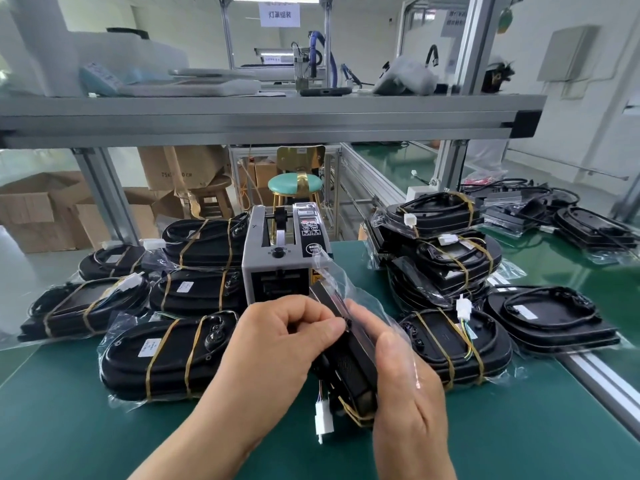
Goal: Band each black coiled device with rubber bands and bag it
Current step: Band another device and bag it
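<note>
Left of the dispenser [284, 251], which stands on the green table [69, 427], banded black devices in clear bags are laid in a cluster. A stack [204, 258] of two is set just beside its left wall, and a second pair [86, 306] lies farther left. One bagged unit [166, 355] lies front-left of it, nearer the camera.

Directly in front of the dispenser the left hand [277, 341] is seen with its grip closed. The film of the bag [337, 277] is pinched between thumb and curled fingers at the upper edge of the device [349, 362]. This device is held on edge above the table, tilted, with its upper end toward the dispenser and inside the bag. Its lower end is outside and crossed by a yellowish band [353, 414]. A white connector [323, 419] hangs from it on thin wires.

Just right of the device the right hand [405, 386] is laid along its side, partly under the film. The fingers are nearly straight and the thumb is hidden, so whether this grip is closed cannot be told.

Right of the dispenser a pile [446, 258] of bagged, banded devices is stacked. Front-right of the dispenser a single banded one [457, 344] lies flat in its bag. Farther right again another bagged one [550, 317] is laid beside a rail [595, 372].
</note>
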A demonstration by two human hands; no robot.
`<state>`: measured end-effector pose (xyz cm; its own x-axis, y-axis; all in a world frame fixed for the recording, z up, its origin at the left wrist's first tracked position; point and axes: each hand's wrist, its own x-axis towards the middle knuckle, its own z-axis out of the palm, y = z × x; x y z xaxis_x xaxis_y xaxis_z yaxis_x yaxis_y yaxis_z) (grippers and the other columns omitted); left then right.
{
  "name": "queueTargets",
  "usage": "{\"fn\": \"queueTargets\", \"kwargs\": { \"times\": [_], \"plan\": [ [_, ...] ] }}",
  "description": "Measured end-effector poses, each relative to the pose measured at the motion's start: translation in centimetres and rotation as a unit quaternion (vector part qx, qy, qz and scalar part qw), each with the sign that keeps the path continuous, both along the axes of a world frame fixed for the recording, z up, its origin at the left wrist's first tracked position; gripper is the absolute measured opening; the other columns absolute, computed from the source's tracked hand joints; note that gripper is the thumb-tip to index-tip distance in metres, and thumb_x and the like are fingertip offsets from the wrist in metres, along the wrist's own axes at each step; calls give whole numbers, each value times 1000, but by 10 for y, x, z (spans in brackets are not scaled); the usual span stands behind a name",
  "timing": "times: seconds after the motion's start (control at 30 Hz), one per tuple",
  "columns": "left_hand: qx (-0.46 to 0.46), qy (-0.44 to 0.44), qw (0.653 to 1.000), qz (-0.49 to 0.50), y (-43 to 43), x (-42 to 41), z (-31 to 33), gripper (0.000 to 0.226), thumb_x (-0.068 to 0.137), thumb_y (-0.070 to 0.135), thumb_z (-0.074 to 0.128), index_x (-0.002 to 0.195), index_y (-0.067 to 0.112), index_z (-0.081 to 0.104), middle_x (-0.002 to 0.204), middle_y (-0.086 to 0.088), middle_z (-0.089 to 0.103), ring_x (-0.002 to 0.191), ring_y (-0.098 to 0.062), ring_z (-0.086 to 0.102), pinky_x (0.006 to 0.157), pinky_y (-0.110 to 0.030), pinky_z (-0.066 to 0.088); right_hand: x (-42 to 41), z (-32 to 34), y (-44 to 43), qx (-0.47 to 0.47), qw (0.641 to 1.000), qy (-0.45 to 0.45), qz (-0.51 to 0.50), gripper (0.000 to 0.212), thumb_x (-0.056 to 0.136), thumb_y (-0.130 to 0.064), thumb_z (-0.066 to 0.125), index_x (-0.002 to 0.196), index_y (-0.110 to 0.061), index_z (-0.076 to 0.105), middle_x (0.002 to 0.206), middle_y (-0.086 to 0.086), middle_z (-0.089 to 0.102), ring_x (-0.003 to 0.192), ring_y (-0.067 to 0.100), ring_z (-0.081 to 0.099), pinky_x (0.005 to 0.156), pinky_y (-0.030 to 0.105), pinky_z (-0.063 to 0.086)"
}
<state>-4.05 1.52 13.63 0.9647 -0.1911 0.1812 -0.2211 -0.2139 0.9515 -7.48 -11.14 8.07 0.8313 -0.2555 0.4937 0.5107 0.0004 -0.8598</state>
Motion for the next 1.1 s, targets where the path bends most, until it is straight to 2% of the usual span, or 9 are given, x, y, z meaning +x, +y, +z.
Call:
{"fn": "queueTargets", "kwargs": {
  "times": [0.03, 0.07, 0.17, 0.27, 0.33, 0.47, 0.7, 1.1],
  "plan": [
    [3, -1, 1000, -2, 1, 0, 1, 16, 78, 35, 73, 72, 20, 72, 63, -12, 57, 54, -9, 45, 48, -26, 41, 0, 0, 0, 1, 1000, -1, 1, 41, 96, -50, 38, 125, -39, 65, 127, -13, 67, 122, 12, 61, 98, 34, 52],
    [10, -1, 1000, -7, 2, -1, 2, 19, 77, 38, 73, 71, 20, 71, 62, -10, 53, 53, -9, 42, 47, -21, 38, 0, -1, -1, 4, 1000, -1, 3, 41, 96, -50, 38, 125, -39, 65, 127, -14, 67, 122, 11, 61, 98, 33, 52],
    [49, 7, 998, -41, 6, 2, 8, 21, 81, 40, 73, 73, 20, 70, 65, -14, 53, 59, -12, 45, 58, -23, 40, -1, 0, -2, 1, 1000, -7, -9, 40, 95, -50, 38, 122, -40, 66, 125, -19, 67, 118, 7, 63, 93, 30, 54],
    [95, -1, 993, -70, 11, 6, 17, 16, 85, 31, 71, 74, 19, 68, 58, 1, 46, 48, -5, 37, 48, -14, 34, -1, 0, -3, 2, 1000, -13, -7, 40, 96, -46, 38, 124, -37, 65, 126, -15, 67, 120, 8, 62, 96, 26, 51],
    [121, -7, 988, -92, 12, 9, 23, 16, 86, 30, 69, 74, 18, 67, 60, 1, 47, 49, -7, 37, 49, -17, 34, -1, 0, -3, -2, 1000, -17, -1, 40, 97, -44, 37, 125, -37, 65, 127, -13, 67, 121, 9, 61, 97, 22, 50],
    [144, -6, 983, -115, 11, 12, 28, 18, 86, 28, 69, 75, 15, 66, 67, -7, 51, 62, -18, 43, 64, -34, 38, -2, 1, -3, -5, 1000, -20, 4, 40, 98, -42, 36, 126, -37, 64, 127, -14, 67, 121, 8, 61, 95, 20, 50],
    [150, -10, 982, -115, 12, 13, 27, 18, 83, 30, 68, 72, 15, 65, 62, -2, 44, 60, -18, 37, 61, -35, 34, -1, 3, -1, -2, 1000, -23, 6, 41, 96, -43, 38, 126, -35, 64, 126, -15, 67, 120, 9, 62, 94, 23, 52],
    [156, -29, 983, -91, 15, 16, 17, 18, 86, 29, 70, 73, 19, 63, 51, 11, 38, 50, -9, 33, 52, -26, 33, -2, 2, 2, -28, 999, -32, 7, 42, 97, -42, 36, 130, -35, 60, 130, -14, 65, 125, 10, 58, 99, 22, 49]
  ]
}}
